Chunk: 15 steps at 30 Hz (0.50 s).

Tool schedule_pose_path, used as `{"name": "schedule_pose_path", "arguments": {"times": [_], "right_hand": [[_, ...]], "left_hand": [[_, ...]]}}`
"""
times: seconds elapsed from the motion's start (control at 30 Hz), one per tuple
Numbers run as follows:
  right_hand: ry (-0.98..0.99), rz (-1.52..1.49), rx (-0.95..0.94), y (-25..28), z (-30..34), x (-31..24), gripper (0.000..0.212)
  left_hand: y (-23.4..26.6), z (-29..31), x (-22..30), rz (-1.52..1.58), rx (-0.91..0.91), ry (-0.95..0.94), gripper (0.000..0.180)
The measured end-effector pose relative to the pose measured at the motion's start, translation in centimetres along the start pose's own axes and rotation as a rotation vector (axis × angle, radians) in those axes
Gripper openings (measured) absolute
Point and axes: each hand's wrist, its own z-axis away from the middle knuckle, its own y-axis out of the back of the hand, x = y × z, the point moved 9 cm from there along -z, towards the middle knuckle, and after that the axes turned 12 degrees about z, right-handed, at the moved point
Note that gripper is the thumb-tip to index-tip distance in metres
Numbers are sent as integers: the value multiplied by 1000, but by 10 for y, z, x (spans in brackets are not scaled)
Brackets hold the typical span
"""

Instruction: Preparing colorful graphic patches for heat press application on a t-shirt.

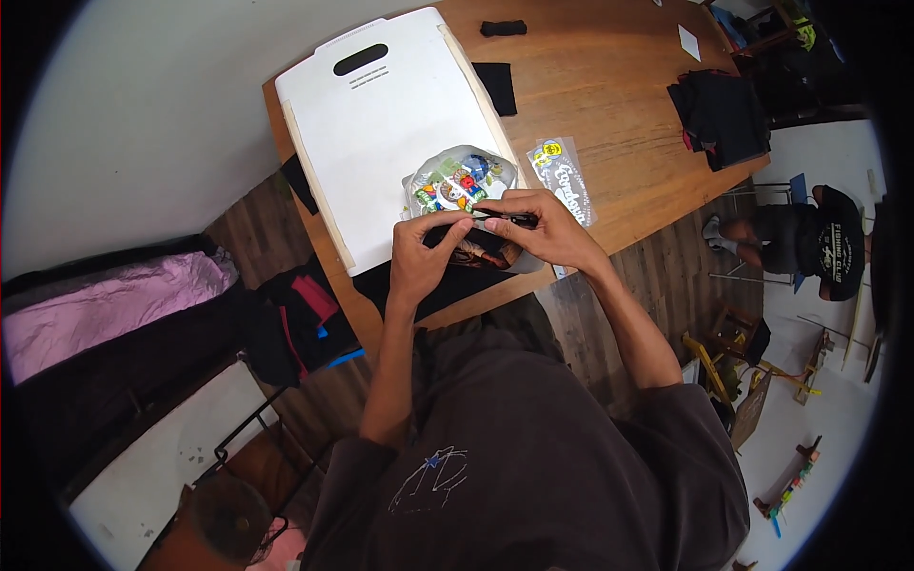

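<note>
Near the front edge of a white board, both my hands are closed at the near edge of a clear plastic bag with colourful cartoon prints showing in it. Thumb and fingers of my left hand pinch the edge from the left. My right hand pinches it from the right, and the fingertips of both hands nearly meet. A darker, picture-like part of the bundle hangs below my fingers; what it is I cannot make out. Beside my right hand lies a clear transfer sheet with white lettering and a yellow figure.
On the wooden table lie a small black cloth roll, a folded black cloth, a pile of dark clothes and a white card. A person sits at the right. Dark clothes lie at my left.
</note>
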Motion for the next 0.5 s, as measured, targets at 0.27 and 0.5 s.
{"name": "schedule_pose_path", "arguments": {"times": [0.27,0.5], "right_hand": [[-21,70,-12,3,-2,2,31],[26,81,20,7,-3,-1,30]], "left_hand": [[-2,6,10,-71,51,-133,15],[-2,9,8,-67,82,-140,15]]}}
